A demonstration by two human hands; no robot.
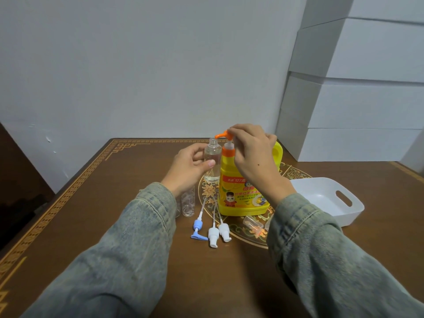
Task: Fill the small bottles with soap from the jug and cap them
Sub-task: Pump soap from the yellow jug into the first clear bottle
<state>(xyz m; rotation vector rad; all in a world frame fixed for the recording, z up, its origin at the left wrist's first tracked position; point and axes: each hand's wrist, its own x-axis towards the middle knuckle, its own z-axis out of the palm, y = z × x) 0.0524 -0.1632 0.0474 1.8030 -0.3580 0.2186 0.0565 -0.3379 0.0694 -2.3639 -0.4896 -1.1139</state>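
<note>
A yellow soap jug (241, 191) with an orange pump (223, 135) stands mid-table. My right hand (252, 154) rests on top of the pump head with its fingers bent over it. My left hand (188, 166) grips a clear small bottle (213, 159), uncapped, with its mouth just under the pump spout. A little clear liquid shows at the bottle's bottom. Two more clear bottles (188, 203) stand behind my left wrist. A blue pump cap (197, 228) and two white pump caps (218, 232) lie on the table in front of the jug.
A white plastic tray (348, 212) sits to the right of the jug. Clear cap covers (253, 223) lie near my right sleeve. White boxes (355, 99) are stacked at the back right against the wall. The brown table (218, 283) has a patterned border.
</note>
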